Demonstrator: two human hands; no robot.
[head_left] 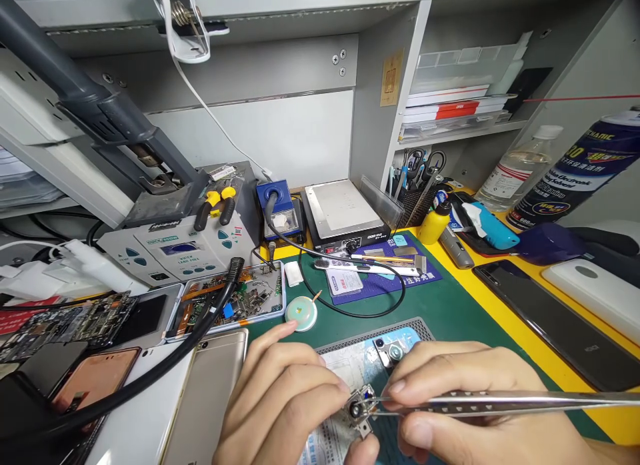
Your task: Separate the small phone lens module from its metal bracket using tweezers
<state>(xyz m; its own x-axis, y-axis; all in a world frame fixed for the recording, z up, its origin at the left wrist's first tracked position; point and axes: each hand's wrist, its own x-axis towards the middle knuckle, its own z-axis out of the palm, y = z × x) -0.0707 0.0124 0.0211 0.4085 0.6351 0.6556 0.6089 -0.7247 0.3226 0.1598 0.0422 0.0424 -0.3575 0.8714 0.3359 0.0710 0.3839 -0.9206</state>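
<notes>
Small metal part with a round black lens-like element (356,409): held in front of the person at the lower middle of the view, above the work surface. The left hand (293,402) pinches it at its edge between thumb and fingers, the grip closed. The right hand (470,385) is closed on steel tweezers (500,402), lying nearly level; their slightly parted tips meet the part's right side, though whether they clasp it cannot be told. Behind the part lies a blue panel with a camera block (387,350), partly hidden by the right hand. Farther out, on a green mat (450,305), stands a round tin (301,313), near the left fingertips. To the left lies a tray of circuit boards (284,292); to the right, a black phone (540,325).
</notes>
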